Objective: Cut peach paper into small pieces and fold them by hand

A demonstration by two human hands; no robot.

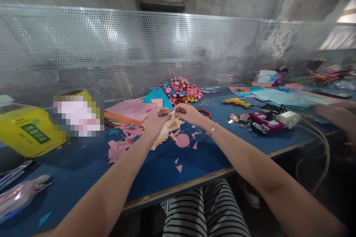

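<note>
Over the blue tabletop, my left hand point(159, 116) and my right hand point(185, 112) meet with fingertips pinched close together. A small piece seems to sit between them, too small and too covered by the fingers to name. Cream paper pieces point(164, 132) lie just beneath the hands. A pink paper circle point(182, 140) is on the table nearer to me, with small pink scraps around it. To the left of my left hand is a stack of coloured paper sheets point(130, 110), pink on top. Pink offcuts point(118, 150) lie below that stack.
A heap of small folded paper pieces point(180, 89) stands behind my hands, before a perforated metal partition point(97, 48). On the right are a yellow glue gun point(237, 102), a purple power strip point(264, 123) with cables, and another person's hand point(335, 113). A yellow bag point(25, 127) stands left.
</note>
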